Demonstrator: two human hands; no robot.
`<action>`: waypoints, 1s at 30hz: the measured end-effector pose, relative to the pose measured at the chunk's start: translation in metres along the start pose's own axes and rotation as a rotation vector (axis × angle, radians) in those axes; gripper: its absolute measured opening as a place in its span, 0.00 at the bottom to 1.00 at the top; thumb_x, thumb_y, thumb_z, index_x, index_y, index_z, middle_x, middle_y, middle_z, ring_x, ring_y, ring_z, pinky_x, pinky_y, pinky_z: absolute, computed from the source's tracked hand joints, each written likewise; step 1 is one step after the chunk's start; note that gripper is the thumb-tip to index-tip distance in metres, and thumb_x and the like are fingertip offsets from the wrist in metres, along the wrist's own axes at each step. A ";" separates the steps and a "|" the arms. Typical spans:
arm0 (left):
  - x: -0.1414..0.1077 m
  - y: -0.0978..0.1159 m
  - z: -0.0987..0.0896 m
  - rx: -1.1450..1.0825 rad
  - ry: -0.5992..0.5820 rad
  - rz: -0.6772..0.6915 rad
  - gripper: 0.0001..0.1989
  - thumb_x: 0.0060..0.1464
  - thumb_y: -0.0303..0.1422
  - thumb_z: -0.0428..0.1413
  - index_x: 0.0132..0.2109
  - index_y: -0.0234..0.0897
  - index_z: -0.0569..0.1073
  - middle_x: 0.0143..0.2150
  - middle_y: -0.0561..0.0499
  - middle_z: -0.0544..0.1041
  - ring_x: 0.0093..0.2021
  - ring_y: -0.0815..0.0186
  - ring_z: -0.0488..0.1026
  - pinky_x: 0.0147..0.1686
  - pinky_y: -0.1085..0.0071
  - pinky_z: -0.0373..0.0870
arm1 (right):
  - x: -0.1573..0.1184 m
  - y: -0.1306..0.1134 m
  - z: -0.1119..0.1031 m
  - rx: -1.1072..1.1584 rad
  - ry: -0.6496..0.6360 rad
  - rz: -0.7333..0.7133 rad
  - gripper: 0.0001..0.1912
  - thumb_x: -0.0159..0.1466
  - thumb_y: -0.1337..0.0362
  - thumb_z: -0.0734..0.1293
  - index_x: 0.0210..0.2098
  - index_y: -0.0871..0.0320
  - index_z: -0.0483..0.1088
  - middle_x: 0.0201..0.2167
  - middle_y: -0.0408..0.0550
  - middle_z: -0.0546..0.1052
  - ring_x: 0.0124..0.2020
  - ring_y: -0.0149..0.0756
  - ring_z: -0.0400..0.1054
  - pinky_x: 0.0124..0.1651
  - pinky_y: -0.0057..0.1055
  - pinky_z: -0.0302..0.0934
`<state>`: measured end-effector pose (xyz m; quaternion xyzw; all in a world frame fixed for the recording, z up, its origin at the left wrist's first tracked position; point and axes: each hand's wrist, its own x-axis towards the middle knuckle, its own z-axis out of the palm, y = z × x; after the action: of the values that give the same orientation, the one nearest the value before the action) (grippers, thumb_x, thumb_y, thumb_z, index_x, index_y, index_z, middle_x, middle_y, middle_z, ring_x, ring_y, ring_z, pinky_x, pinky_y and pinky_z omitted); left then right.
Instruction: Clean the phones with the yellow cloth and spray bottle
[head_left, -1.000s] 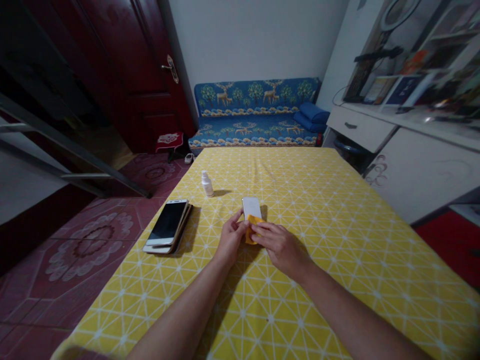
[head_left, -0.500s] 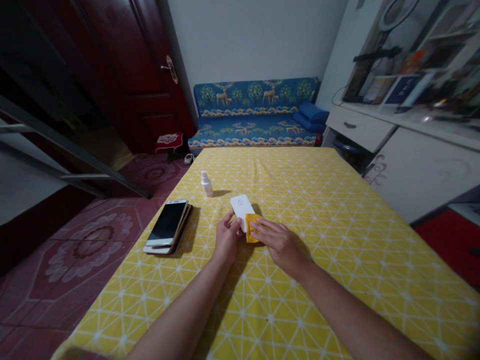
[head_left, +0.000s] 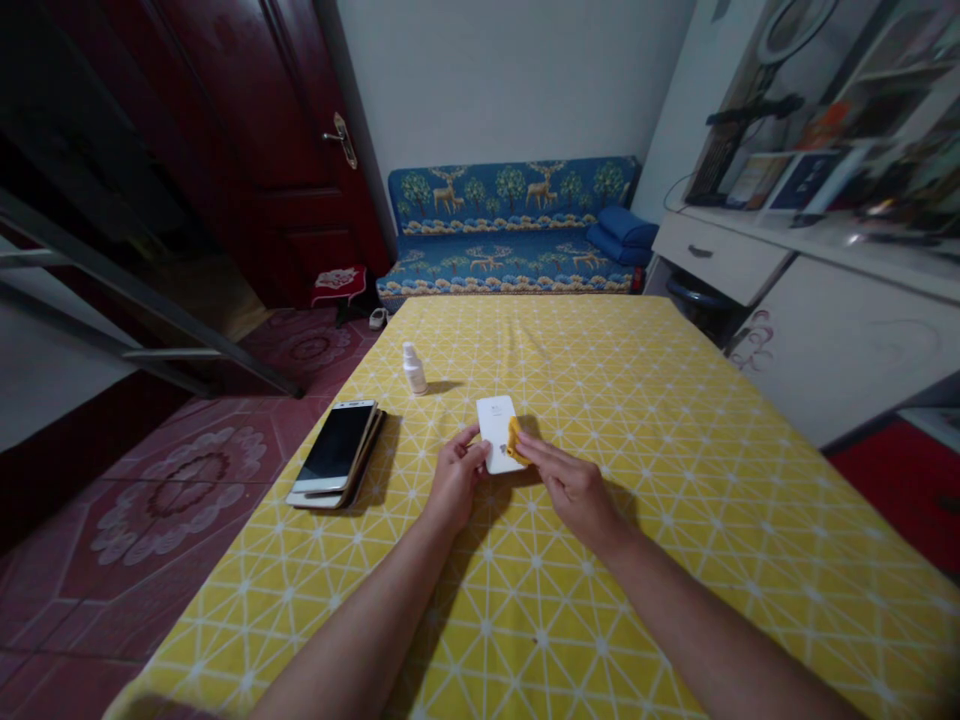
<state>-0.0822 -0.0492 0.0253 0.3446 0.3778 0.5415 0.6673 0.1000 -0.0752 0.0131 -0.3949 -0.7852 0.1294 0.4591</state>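
A white phone (head_left: 496, 425), its back facing up, is held just above or on the table in front of me; I cannot tell which. My left hand (head_left: 456, 473) grips its lower left edge, thumb on top. Against the right edge lies a folded yellow cloth (head_left: 514, 440), pinched under the fingers of my right hand (head_left: 571, 486). Left of my hands rests a stack of phones (head_left: 335, 452), the top one with a dark screen facing up. Beyond it a small white spray bottle (head_left: 414, 370) stands upright.
A yellow patterned cloth covers the table (head_left: 637, 400). Behind its far edge is a blue sofa (head_left: 510, 225). A white cabinet (head_left: 840, 320) stands on the right, and a red stool (head_left: 339, 284) by the door on the left.
The phone has turned more upright and shifted slightly right. The yellow cloth has moved from its lower right corner to the right edge and is bunched smaller.
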 end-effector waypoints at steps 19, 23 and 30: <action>-0.008 0.001 0.004 0.055 -0.253 -0.144 0.27 0.44 0.35 0.68 0.52 0.33 0.78 0.38 0.42 0.82 0.31 0.64 0.76 0.36 0.68 0.74 | 0.004 0.007 -0.006 -0.033 0.165 0.137 0.22 0.70 0.68 0.58 0.61 0.49 0.68 0.61 0.50 0.71 0.62 0.40 0.66 0.64 0.46 0.63; -0.008 0.000 0.002 0.070 -0.325 -0.146 0.24 0.45 0.35 0.68 0.51 0.32 0.79 0.41 0.40 0.82 0.32 0.63 0.77 0.35 0.70 0.73 | 0.005 0.004 -0.010 -0.019 0.229 0.163 0.18 0.69 0.66 0.61 0.57 0.51 0.72 0.56 0.51 0.76 0.58 0.41 0.70 0.61 0.46 0.65; -0.008 -0.001 -0.001 0.080 -0.447 -0.193 0.25 0.48 0.33 0.65 0.54 0.32 0.77 0.41 0.39 0.82 0.32 0.63 0.77 0.34 0.72 0.70 | 0.004 0.001 -0.013 0.058 0.227 0.201 0.15 0.69 0.64 0.61 0.52 0.52 0.74 0.52 0.51 0.79 0.55 0.41 0.72 0.58 0.43 0.67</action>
<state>-0.0839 -0.0569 0.0247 0.4444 0.2734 0.3703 0.7686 0.1103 -0.0740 0.0224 -0.4701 -0.6808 0.1521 0.5408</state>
